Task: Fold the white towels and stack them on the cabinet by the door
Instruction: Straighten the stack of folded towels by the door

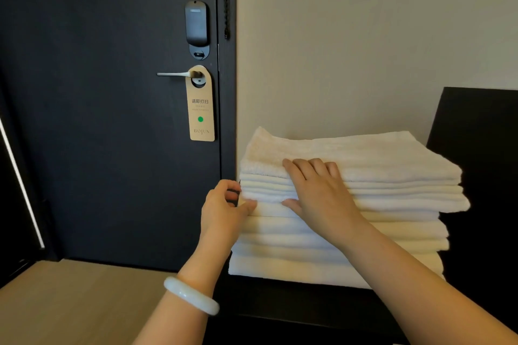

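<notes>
The dark cabinet (294, 302), nearest me, is carrying the towel stack (392, 204), which is sitting against the wall (364, 50) beside the door (112, 120). My left hand (224, 204) is pinching the stack's near-left corner, its grip curled and thumb on the front folds. My right hand (316, 190) is lying flat, grip spread, fingers pressing the top towel (378, 154). I am judging the folding and stacking nearly done, with only squaring-up remaining. The stack's long axis is running left to right along the wall, folded edges facing me.
</notes>
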A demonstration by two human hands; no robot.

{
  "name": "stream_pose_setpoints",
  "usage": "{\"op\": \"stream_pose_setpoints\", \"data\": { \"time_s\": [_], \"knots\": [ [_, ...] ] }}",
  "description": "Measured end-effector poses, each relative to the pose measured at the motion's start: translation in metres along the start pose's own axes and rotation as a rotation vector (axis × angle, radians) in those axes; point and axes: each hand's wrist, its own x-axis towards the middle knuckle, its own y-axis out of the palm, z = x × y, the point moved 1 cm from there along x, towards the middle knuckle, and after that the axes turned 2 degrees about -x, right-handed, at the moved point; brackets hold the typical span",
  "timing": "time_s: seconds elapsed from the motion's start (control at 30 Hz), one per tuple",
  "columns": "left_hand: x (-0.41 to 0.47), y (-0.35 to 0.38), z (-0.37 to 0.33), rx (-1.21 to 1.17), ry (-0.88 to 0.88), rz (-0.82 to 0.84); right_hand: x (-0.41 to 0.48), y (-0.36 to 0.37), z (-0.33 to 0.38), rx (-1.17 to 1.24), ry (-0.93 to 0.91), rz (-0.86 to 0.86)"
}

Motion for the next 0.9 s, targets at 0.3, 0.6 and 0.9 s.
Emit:
{"op": "stream_pose_setpoints", "data": {
  "time_s": [0.3, 0.6, 0.9],
  "knots": [
    [0.002, -0.016, -0.015, 0.148, 0.393, -0.168, 0.010, -0.004, 0.008, -0.043, -0.061, -0.198],
    [0.001, -0.018, 0.010, -0.068, 0.037, 0.045, -0.007, -0.008, -0.019, 0.053, 0.005, 0.012],
    [0.000, -0.009, 0.000, -0.170, -0.173, 0.076, 0.011, -0.003, 0.017, 0.088, 0.083, -0.064]
  ]
}}
